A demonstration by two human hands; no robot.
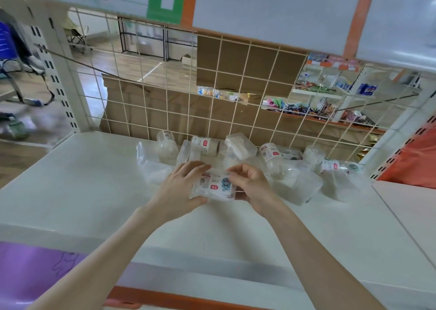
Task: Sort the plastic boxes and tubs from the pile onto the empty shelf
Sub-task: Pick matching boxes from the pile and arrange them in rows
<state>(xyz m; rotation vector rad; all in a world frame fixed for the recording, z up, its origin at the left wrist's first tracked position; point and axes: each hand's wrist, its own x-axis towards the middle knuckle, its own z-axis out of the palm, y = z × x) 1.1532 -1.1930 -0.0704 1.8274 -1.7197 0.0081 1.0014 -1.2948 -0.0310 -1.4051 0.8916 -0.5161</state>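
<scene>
Shelf (82,191): white and flat, spanning the middle of the frame; a seam at right meets a neighbouring panel (405,205).
Far edge: a wire grid (165,102) stands upright along it.
Pile (271,165): clear plastic boxes and tubs, centre to right, against the grid's foot.
Within the pile: a round labelled tub (204,145) on its side, a tilted lidded box (240,145) just beside it, a large tub (297,187) nearer, at right.
Labelled box (213,188): just in front of the pile; whether it rests on the surface cannot be told.
</scene>
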